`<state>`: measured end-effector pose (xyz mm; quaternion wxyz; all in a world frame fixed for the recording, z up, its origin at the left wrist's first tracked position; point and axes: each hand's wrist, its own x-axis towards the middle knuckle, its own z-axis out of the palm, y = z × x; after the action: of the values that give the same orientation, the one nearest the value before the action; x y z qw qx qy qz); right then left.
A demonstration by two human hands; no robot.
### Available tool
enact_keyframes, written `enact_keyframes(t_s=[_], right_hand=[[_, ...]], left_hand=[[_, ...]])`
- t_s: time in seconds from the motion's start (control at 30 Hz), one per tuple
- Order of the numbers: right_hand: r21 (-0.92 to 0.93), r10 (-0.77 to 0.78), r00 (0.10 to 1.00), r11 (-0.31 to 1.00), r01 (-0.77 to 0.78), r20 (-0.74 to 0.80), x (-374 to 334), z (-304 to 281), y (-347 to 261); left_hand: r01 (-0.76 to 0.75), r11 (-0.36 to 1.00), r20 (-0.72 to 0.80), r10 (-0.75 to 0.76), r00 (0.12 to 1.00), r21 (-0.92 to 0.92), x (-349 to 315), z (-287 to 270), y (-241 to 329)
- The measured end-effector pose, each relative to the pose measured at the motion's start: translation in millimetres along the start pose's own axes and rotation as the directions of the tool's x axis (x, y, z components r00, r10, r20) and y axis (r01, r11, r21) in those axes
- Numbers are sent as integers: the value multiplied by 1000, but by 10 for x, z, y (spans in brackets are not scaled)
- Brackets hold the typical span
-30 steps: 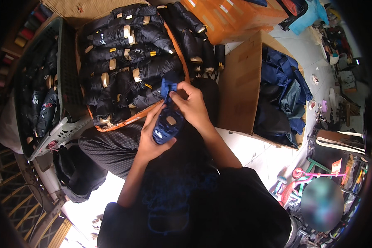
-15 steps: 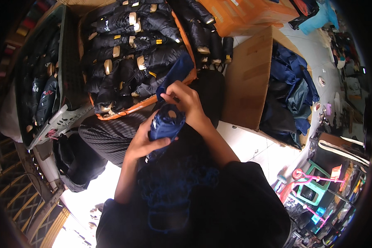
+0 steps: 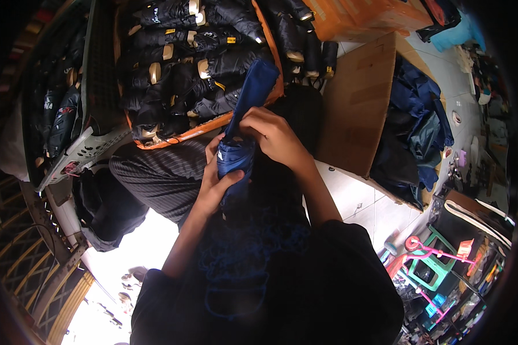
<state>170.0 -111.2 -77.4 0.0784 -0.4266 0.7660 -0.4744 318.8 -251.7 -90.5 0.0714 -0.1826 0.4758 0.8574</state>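
Observation:
My left hand [image 3: 216, 181] wraps round a folded dark-blue umbrella [image 3: 236, 158], its thumb across the front. Above the umbrella's top end stands a long, narrow blue fabric sleeve [image 3: 255, 83], which slants up and to the right. The fingers of my right hand [image 3: 277, 138] are closed on the sleeve's lower end, where it meets the umbrella. That hand partly hides the meeting point, so I cannot tell how far the sleeve's mouth goes over the umbrella.
An orange-rimmed crate [image 3: 181, 137] ahead holds several black folded umbrellas with pale handles. To its left is a dark basket [image 3: 89, 75] with more umbrellas. A cardboard box [image 3: 357, 109] of blue fabric stands at the right, an orange container [image 3: 368, 20] behind it.
My right hand has brought the sleeve down against the umbrella's top end, and the sleeve now stands straighter. The umbrella has turned more upright in my left hand. The view has shifted slightly.

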Motion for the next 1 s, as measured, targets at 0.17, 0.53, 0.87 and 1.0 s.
enact_keyframes(t_s=[0.17, 0.53, 0.87, 1.0], right_hand=[[238, 87, 996, 968, -84, 0, 11, -4, -52], [270, 135, 988, 957, -109, -80, -55, 31, -109], [778, 568, 811, 444, -444, 140, -587, 504, -314], [790, 602, 786, 412, -454, 138, -592, 372, -275]], left_hand=[[42, 999, 28, -41, 999, -4, 0, 8, 59], [111, 992, -50, -114, 992, -68, -65, 16, 16], [-217, 912, -220, 304, 927, 347, -77, 230, -240], [-271, 472, 31, 456, 890, 839, -55, 107, -89]])
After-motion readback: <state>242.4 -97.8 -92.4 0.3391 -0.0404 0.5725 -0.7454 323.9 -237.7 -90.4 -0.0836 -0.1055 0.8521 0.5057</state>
